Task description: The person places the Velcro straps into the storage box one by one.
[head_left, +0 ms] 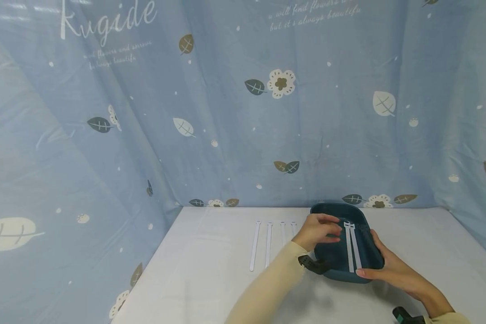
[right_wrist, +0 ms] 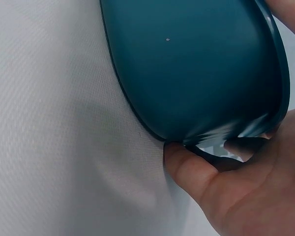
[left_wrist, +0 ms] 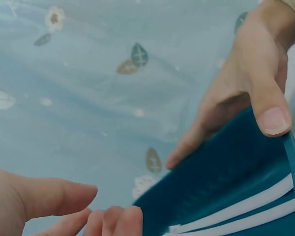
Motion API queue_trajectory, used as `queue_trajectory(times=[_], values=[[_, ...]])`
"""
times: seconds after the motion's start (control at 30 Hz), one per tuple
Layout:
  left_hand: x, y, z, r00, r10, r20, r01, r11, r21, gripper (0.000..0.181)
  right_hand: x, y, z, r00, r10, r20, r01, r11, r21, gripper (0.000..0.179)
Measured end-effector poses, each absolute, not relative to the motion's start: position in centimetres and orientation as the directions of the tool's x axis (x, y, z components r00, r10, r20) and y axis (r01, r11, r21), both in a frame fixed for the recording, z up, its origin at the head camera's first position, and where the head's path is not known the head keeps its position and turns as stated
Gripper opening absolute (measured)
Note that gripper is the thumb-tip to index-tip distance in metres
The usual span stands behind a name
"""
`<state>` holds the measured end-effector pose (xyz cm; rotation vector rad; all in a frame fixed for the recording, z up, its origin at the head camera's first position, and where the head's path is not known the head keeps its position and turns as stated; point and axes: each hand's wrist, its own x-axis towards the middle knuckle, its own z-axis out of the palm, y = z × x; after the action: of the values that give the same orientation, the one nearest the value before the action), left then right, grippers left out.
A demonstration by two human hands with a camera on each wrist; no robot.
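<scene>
A dark teal plastic tray (head_left: 332, 258) with rounded corners stands at the right of the table. My right hand (head_left: 397, 267) grips its right side, with the thumb over the near rim and the fingers along the outer wall. Two thin white straps (head_left: 349, 247) with small slotted heads lie side by side lengthwise inside the tray. My left hand (head_left: 317, 231) hovers over the tray's left side. Its fingers are loosely bent, and nothing shows between thumb and fingertips in the left wrist view. In the right wrist view, the tray (right_wrist: 187, 73) fills the top, above the right hand (right_wrist: 246, 182).
Several more white straps (head_left: 254, 246) lie in a spaced row on the white table (head_left: 202, 270), left of the tray; the left forearm partly covers some. A blue patterned curtain (head_left: 227, 112) hangs behind the table's back edge. Each wrist wears a dark band (head_left: 313, 264).
</scene>
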<state>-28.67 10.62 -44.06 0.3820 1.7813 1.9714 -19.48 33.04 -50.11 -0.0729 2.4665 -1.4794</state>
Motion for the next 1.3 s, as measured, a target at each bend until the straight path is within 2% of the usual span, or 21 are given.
queue_trajectory(times=[0.37,0.8,1.3], values=[[-28.6,6.3,-42.0,-0.858,0.514,0.008,-0.007,-0.026,1.000,0.024,-19.6,33.2,-50.2,-0.962,-0.174,-0.212,0.104,0.485,-0.869,0.129],[-29.2,1.2,-41.1,-0.917,0.396,0.038,0.029,-0.029,0.999,0.029,-19.6,33.3,-50.0,-0.957,-0.174,-0.231,0.122,0.482,-0.868,0.130],[-30.2,-4.5,-41.3,-0.959,0.279,0.050,0.048,-0.015,0.999,0.035,-19.6,33.0,-50.0,-0.963,-0.146,-0.228,0.126,0.504,-0.854,0.130]])
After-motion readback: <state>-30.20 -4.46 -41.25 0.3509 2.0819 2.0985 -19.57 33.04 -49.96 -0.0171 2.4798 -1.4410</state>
